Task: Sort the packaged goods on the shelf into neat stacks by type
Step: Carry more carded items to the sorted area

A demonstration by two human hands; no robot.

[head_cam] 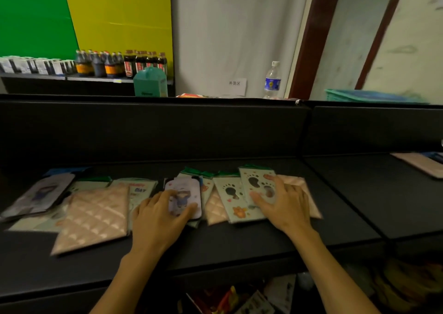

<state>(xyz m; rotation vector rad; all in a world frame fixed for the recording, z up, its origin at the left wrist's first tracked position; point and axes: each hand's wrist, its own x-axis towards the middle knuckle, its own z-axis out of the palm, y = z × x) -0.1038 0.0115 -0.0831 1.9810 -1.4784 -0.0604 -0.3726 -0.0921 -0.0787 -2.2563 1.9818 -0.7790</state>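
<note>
Flat packaged goods lie scattered on a black shelf. My left hand grips a lilac phone-case pack with a cartoon figure, fingers over its lower left and thumb on its bottom edge. My right hand lies spread on a grey paw-print pack, which overlaps a second paw-print pack. A pink quilted pack sits at the left, another peeks out between the piles, and one lies under my right hand. A further lilac pack rests at the far left.
The shelf's black back wall rises behind the goods. A neighbouring shelf section at the right holds a pink pack. Behind stand dark sauce bottles, a teal box, a water bottle and a teal basket. Goods fill the lower shelf.
</note>
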